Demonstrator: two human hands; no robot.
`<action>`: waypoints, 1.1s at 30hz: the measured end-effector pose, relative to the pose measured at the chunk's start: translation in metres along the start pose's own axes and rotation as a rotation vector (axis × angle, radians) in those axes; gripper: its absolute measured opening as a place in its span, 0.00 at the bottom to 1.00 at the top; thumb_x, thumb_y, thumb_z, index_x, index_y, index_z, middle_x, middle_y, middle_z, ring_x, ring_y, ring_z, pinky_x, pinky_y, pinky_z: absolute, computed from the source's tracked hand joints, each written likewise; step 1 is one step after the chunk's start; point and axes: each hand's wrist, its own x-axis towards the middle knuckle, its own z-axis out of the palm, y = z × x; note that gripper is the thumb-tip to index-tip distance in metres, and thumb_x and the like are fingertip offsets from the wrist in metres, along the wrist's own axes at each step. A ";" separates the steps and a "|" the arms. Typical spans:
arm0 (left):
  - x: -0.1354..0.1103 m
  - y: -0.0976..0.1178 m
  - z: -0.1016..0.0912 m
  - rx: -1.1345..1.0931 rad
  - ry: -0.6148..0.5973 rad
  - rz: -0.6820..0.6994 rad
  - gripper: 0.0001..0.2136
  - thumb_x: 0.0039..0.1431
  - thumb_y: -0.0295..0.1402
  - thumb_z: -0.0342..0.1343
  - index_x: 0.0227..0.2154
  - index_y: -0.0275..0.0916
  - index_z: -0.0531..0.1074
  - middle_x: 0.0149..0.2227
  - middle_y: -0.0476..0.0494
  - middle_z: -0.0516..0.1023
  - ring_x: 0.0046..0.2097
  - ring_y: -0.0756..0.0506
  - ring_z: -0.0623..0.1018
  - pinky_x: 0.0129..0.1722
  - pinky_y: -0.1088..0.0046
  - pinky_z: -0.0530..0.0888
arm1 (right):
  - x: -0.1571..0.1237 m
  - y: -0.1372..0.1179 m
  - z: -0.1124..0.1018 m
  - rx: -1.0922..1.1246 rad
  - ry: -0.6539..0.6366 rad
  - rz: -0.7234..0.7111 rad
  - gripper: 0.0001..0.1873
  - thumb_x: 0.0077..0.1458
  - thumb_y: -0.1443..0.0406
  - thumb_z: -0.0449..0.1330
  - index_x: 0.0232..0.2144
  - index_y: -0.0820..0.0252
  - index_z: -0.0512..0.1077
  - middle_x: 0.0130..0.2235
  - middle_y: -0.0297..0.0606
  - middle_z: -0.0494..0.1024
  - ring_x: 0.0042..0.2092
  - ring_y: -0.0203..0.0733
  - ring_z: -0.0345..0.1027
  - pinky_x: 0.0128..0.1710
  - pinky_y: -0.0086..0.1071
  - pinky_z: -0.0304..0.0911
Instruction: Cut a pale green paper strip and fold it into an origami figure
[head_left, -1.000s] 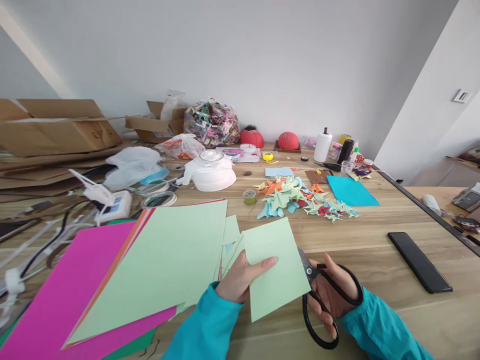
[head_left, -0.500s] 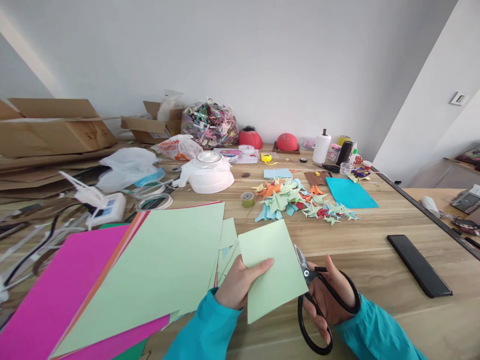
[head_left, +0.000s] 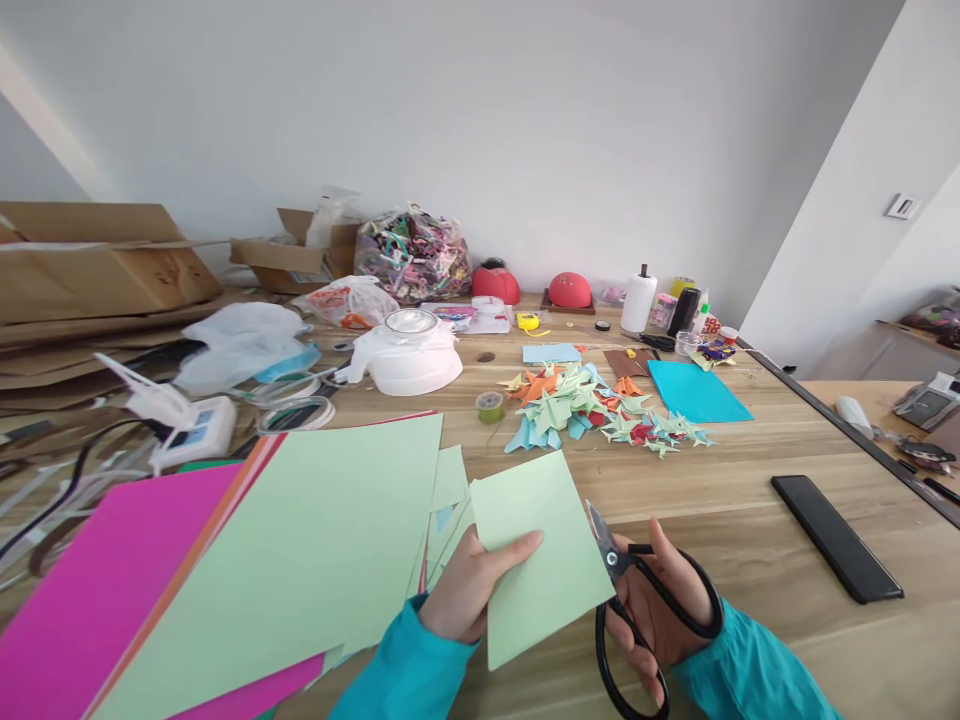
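Observation:
My left hand [head_left: 469,585] pinches a small pale green paper square [head_left: 536,555] by its left edge, thumb on top. My right hand [head_left: 660,605] grips black scissors [head_left: 626,610] with fingers through the loops. The short blades point up and away beside the square's right edge, clear of the paper. Both sleeves are teal. Left of my hands lies a stack of large sheets [head_left: 225,560], pale green on top of orange and magenta.
A pile of folded paper shapes [head_left: 592,410] and a blue sheet [head_left: 697,392] lie in the middle of the wooden table [head_left: 750,500]. A black phone [head_left: 836,537] lies to the right. Cardboard boxes [head_left: 97,265], plastic bags, a white pot [head_left: 409,355] and tape rolls crowd the left and back.
The scissors' blades have come out from under the green square's right edge and now show beside it. The view has drifted slightly; both hands hold as before.

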 end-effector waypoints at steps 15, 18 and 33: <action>0.001 -0.001 0.000 -0.026 -0.018 0.013 0.32 0.34 0.34 0.67 0.48 0.34 0.68 0.38 0.37 0.78 0.41 0.34 0.76 0.41 0.58 0.72 | 0.001 -0.003 0.007 0.017 0.053 -0.068 0.47 0.39 0.33 0.24 0.57 0.49 0.34 0.24 0.33 0.71 0.17 0.36 0.63 0.14 0.30 0.60; 0.001 0.001 0.000 -0.024 -0.006 0.025 0.33 0.34 0.35 0.66 0.49 0.35 0.67 0.39 0.37 0.78 0.41 0.34 0.76 0.41 0.58 0.72 | 0.001 -0.004 0.007 0.027 0.035 -0.080 0.46 0.40 0.34 0.24 0.58 0.48 0.33 0.24 0.34 0.71 0.17 0.36 0.63 0.14 0.30 0.60; -0.008 0.004 -0.001 -0.001 -0.060 -0.024 0.27 0.32 0.34 0.67 0.42 0.36 0.71 0.36 0.38 0.79 0.40 0.34 0.76 0.41 0.57 0.73 | -0.008 -0.006 0.011 0.033 -0.025 0.034 0.48 0.40 0.33 0.25 0.55 0.54 0.43 0.23 0.35 0.71 0.15 0.37 0.63 0.12 0.27 0.57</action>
